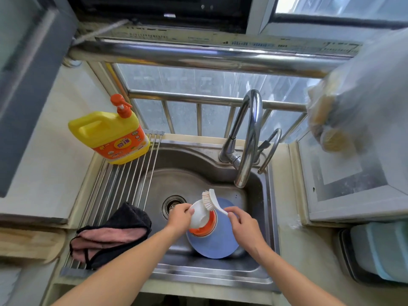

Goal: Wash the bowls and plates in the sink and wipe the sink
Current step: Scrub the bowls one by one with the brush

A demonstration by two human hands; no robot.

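Note:
Over the steel sink (198, 164), my left hand (180, 217) grips a white bowl (198, 214) by its rim, tilted on its side. An orange bowl (206, 227) sits just beneath it on a blue plate (217, 241) that lies in the basin. My right hand (242, 226) holds the handle of a white dish brush (210, 200), whose bristles rest against the white bowl. The drain (172, 206) lies left of the bowls.
A yellow detergent bottle (110, 135) stands on the roll-up drying rack (123, 184) at the sink's left. A black and pink cloth (112, 233) lies on the rack's near end. The faucet (248, 138) arches over the basin's back right. A lidded container (379, 250) sits far right.

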